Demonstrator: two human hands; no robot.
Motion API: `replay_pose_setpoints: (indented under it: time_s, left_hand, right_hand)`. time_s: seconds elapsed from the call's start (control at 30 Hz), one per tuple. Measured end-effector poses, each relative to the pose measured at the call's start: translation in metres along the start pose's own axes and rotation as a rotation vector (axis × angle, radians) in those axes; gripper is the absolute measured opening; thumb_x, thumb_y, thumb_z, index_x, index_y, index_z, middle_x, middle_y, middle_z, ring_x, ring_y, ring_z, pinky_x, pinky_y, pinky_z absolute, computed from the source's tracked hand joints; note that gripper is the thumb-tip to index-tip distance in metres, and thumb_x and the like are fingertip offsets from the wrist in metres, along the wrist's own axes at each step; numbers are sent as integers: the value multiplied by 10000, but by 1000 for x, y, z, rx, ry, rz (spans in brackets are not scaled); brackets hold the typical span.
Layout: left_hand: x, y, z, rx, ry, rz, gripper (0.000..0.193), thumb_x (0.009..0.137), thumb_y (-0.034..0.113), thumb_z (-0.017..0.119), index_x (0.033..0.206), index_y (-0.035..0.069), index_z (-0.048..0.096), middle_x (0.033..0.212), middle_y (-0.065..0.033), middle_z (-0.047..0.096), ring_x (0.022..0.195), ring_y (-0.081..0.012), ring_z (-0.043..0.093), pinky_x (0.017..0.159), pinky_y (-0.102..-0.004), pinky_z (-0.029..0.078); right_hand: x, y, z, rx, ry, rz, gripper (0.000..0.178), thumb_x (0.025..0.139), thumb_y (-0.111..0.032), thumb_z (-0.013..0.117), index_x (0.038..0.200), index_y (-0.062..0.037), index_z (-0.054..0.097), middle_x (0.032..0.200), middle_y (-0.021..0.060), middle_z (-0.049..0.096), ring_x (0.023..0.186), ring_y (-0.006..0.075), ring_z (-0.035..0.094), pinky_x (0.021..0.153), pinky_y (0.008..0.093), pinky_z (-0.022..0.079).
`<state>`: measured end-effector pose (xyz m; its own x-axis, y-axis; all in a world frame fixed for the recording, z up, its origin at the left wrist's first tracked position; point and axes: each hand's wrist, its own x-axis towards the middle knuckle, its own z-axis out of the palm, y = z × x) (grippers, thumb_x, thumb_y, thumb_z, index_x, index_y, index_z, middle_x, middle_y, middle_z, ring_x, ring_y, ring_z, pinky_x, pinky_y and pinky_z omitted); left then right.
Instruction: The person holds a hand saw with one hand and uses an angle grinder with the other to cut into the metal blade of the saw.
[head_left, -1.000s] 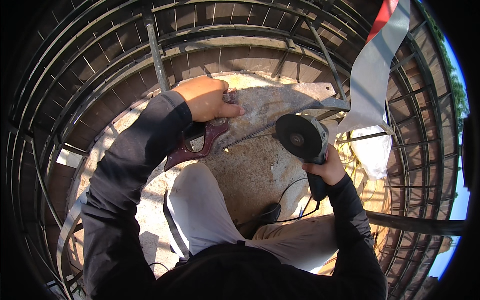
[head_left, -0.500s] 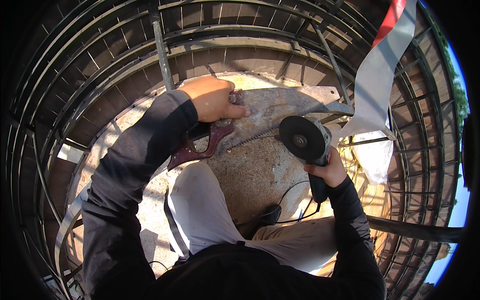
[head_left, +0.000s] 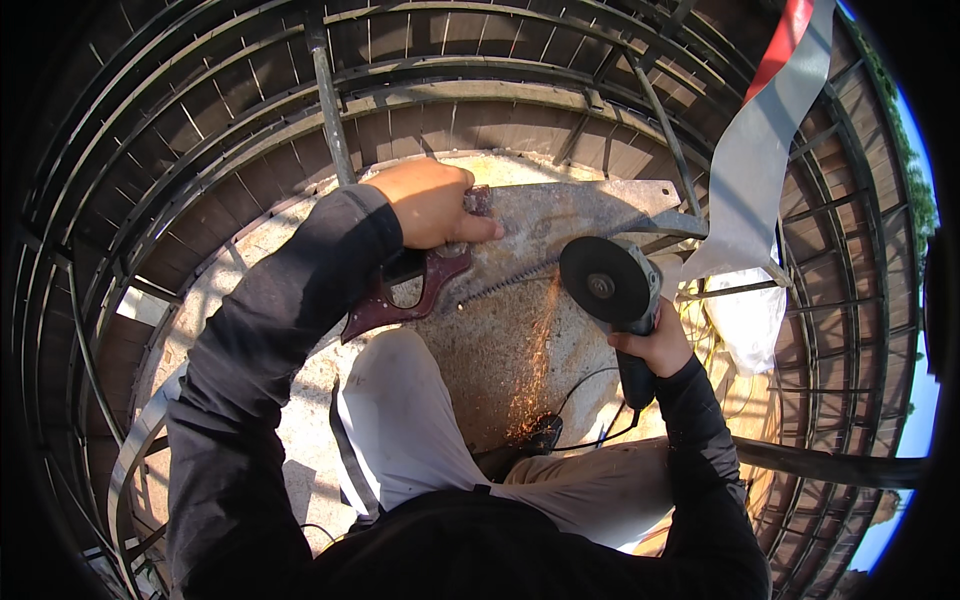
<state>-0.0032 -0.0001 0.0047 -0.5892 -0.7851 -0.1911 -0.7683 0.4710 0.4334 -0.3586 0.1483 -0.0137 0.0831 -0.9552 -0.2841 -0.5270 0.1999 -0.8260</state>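
My left hand is closed around the top of a hand saw near its dark red handle, with the thumb pressed on the rusty blade. The blade reaches to the right and its toothed edge faces me. In my right hand I grip an angle grinder by its dark body. Its black disc meets the saw's toothed edge near the right part of the blade. Orange sparks stream down from there toward my shoe.
A curved fence of dark metal bars and brown boards surrounds me. A grey and red strip hangs at the right, above a white plastic bag. The grinder's black cord runs across the concrete floor by my legs.
Sparks now fly from the disc at the saw's teeth, where none showed before. The saw has shifted slightly right and down with my left hand. The grinder stays nearly in place.
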Motion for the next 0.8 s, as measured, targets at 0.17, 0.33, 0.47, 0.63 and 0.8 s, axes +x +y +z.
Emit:
replay_pose_setpoints:
  time_s: [0.17,0.33,0.47,0.63,0.8]
  left_hand:
    - [-1,1,-2,-10,15,19,684,863,580,711,1066,-73,682,933,-302,692,930,-446,684,851,-469,533]
    - [-2,1,-1,-10,12,17,692,863,578,713,1073,-81,675,949,-302,691,948,-450,678,863,-472,528]
    - [-2,1,-1,-26,12,34,690,862,579,713,1073,-77,675,944,-303,690,958,-449,677,867,-472,525]
    - [-3,3,-1,-9,20,13,687,864,585,708,1073,-69,678,938,-300,690,944,-445,681,862,-472,526]
    - [-1,2,-2,-1,16,19,675,866,596,697,1060,-50,681,915,-292,692,922,-436,688,845,-471,527]
  right_hand:
    - [1,0,-1,3,-19,-9,442,706,-135,870,1079,-23,663,954,44,716,874,151,651,847,324,520]
    - [2,5,2,28,-12,-29,450,699,-124,870,1082,-15,661,967,46,712,885,151,645,852,322,515]
    - [0,5,0,16,-28,-7,462,692,-112,869,1089,-9,655,976,46,711,890,150,644,851,322,515]
    - [-15,-4,-5,87,66,-21,449,694,-92,853,1084,-7,647,959,48,705,867,147,643,837,321,518]
    - [-38,-7,-19,88,184,-9,409,706,-73,828,1067,-11,648,945,44,699,862,140,640,834,312,514]
